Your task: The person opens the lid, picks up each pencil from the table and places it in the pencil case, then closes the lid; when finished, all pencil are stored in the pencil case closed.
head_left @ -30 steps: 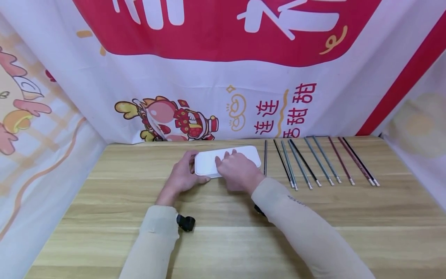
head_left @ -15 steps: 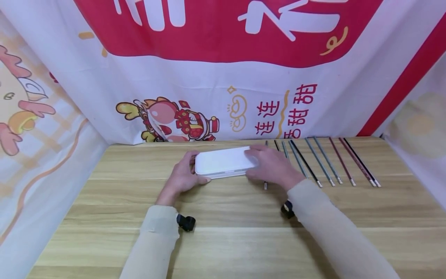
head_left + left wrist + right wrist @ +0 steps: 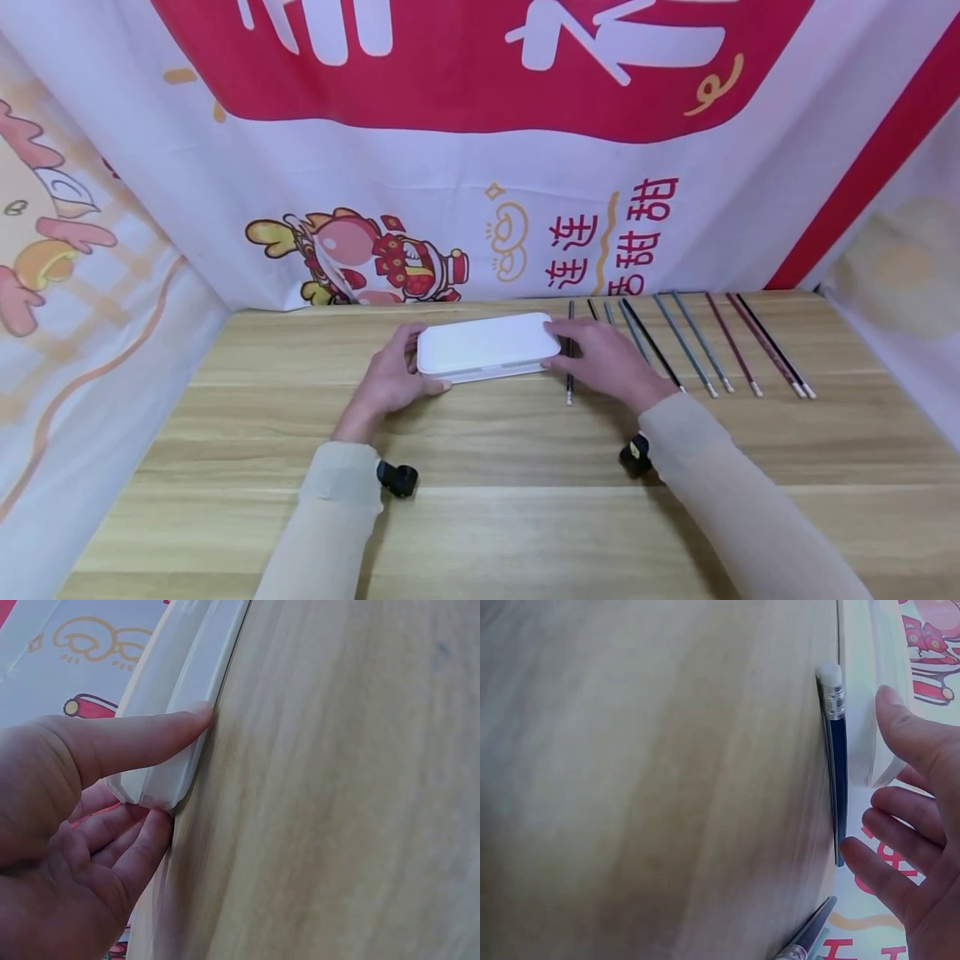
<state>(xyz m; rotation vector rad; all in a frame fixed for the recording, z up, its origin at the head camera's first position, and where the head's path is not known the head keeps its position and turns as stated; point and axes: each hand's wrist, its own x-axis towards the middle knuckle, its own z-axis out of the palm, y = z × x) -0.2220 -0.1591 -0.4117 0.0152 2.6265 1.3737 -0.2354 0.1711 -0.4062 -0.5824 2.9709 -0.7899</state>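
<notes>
A white pencil case [image 3: 487, 343] with rounded corners lies lengthwise near the back of the wooden table, its lid on top. My left hand [image 3: 392, 377] grips its left end, thumb along the front side and fingers round the end. In the left wrist view, the thumb presses the case's lower wall [image 3: 187, 742]. At the right end my right hand [image 3: 603, 357] holds the lid corner between thumb and forefinger, the other fingers spread loose. A dark pencil [image 3: 838, 765] with a white eraser lies just beside that end, under the right hand.
To the right, several pencils in black, teal and dark red lie in a spread row, among them a dark red pencil [image 3: 735, 346], erasers toward me. A printed white and red cloth [image 3: 480, 167] hangs along the table's back edge.
My right hand has moved right from the middle of the lid to the case's right end and now holds it there. The left hand stays at the left end.
</notes>
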